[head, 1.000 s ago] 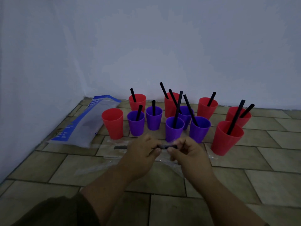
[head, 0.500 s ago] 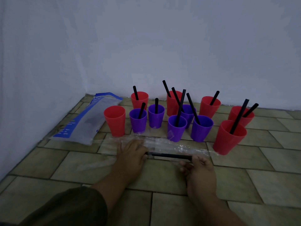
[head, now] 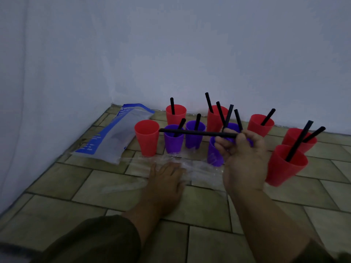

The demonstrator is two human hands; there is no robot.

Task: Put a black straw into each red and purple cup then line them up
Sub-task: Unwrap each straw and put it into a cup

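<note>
Several red and purple cups stand on the tiled floor near the wall, most with a black straw in them. The leftmost red cup (head: 147,137) holds no straw. My right hand (head: 241,158) is raised in front of the purple cups and grips one end of a black straw (head: 193,132), held level, its free tip by that red cup's rim. My left hand (head: 167,179) lies flat, fingers spread, on a clear plastic wrapper (head: 201,170) on the floor. A purple cup (head: 213,154) is partly hidden behind my right hand.
A blue and clear plastic bag (head: 114,133) lies at the left by the wall corner. Red cups (head: 283,166) with straws stand at the right. The wall runs close behind the cups and along the left side.
My right hand has pulled the straw out of the wrapper and lifted it from the floor up toward the cups. My left hand stays pressed on the wrapper.
</note>
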